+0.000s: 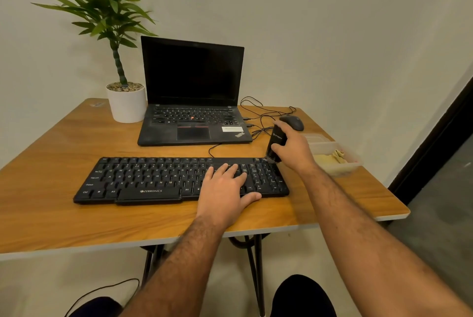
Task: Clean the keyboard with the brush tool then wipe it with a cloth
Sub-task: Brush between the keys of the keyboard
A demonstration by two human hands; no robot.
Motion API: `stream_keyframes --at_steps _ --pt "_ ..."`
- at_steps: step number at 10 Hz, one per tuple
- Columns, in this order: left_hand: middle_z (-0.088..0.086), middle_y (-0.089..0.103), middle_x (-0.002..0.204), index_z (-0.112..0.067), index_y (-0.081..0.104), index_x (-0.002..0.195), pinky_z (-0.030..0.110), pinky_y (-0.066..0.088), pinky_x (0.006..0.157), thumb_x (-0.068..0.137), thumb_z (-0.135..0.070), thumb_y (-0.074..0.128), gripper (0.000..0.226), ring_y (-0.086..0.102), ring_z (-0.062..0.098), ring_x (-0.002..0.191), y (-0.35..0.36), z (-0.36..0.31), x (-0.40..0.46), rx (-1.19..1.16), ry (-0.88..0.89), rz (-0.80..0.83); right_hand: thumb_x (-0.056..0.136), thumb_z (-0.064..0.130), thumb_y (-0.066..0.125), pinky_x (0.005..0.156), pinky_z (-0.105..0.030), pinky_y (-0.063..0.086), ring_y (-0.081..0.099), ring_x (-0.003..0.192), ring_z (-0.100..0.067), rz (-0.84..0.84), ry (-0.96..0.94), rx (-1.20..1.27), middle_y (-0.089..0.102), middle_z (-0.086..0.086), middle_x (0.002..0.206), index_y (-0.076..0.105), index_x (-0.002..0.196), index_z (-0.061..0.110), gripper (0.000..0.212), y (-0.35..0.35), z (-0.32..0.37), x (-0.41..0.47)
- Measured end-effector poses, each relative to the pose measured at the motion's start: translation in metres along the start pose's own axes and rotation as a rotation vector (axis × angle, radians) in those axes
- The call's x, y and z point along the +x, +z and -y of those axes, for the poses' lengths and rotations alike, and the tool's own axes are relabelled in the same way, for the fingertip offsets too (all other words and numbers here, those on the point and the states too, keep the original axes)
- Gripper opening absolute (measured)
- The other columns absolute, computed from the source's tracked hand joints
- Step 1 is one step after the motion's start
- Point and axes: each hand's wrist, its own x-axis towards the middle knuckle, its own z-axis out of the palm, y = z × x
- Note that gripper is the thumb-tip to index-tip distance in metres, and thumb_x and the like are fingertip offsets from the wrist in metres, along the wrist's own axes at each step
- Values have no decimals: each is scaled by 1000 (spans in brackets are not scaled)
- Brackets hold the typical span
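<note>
Keyboard (pixel 179 180) flat on counter (pixel 64 214), front centre. Left hand (pixel 225 188) open, pressed flat on keys. Right hand (pixel 291 149) closed on brush tool (pixel 276 142), bristles at top-right corner. Brushing apparently begun; cloth (pixel 330 159) unused in container (pixel 353 160), wiping outstanding.

Left hand (pixel 226 188) laid flat, palm down, fingers spread, right hand (pixel 290 149) closed in a grip, both forearms extended forward.

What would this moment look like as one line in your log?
step: brushing | right hand: holds brush tool at keyboard top-right corner | left hand: flat on keys | cloth: in container, untouched
</note>
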Motion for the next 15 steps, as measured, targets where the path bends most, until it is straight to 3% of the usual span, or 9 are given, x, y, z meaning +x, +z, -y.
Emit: stream_keyframes --at_steps 2,3,5,6,8,10,11,13,15 --pt "-2 28 162 -33 39 150 47 8 124 90 -78 31 75 18 19 151 -1 -1 0 3 -5 4 82 9 72 65 -30 60 59 86 -12 122 49 -125 58 -1 114 46 141 32 68 -18 4 -19" --pt "-2 28 162 -32 39 150 47 8 124 90 -77 32 75 18 19 151 0 0 0 -5 2 4 82 4 71 62 -44 62 64 87 -23 224 175 -18 54 -6 111 49 135 31 64 -34 7 -21" --pt "-2 29 162 -32 40 150 47 8 124 90 -78 32 75 18 19 151 -1 0 -1 -11 0 -3 88 11 69 94 -40 55 57 120 -19 -81 4 50 56 -4 136 38 147 34 71 -12 6 -30" --pt "-2 30 161 -32 40 149 46 7 124 90 -78 32 75 19 19 151 0 0 -1 -9 0 -11 90 15 67 94 -45 55 56 120 -17 -74 -43 -16 57 -1 134 34 144 46 70 1 -5 -42" --pt "-2 30 161 -33 41 149 47 8 124 90 -78 32 76 19 19 150 0 0 0 -2 -2 -10 89 14 67 94 -37 56 56 119 -12 -82 -67 66 57 3 135 38 141 46 68 -12 -22 -78" --pt "-2 29 162 -32 39 150 47 8 124 90 -78 32 76 19 19 151 -2 -1 0 7 -2 9 86 11 68 90 -31 56 55 111 -8 90 -175 -121 56 5 134 44 139 46 68 -41 -18 -96" --pt "-2 29 162 -32 39 150 47 8 124 90 -78 31 76 19 19 151 -3 -1 -1 12 2 10 86 11 67 90 -30 54 56 109 -9 59 -162 -207 60 3 130 45 141 41 66 -51 -8 -88" --pt "-2 30 162 -33 40 149 46 9 124 89 -78 31 76 19 18 150 -1 0 -1 2 -2 -4 89 12 67 94 -38 56 57 117 -13 -126 -67 20 59 -1 132 41 146 38 68 -27 -11 -79" --pt "-2 30 161 -32 40 149 47 9 124 90 -78 31 76 20 19 150 1 1 0 6 6 -8 89 12 66 92 -29 55 57 119 -13 -187 10 105 57 1 136 38 148 33 68 -18 -24 -103"
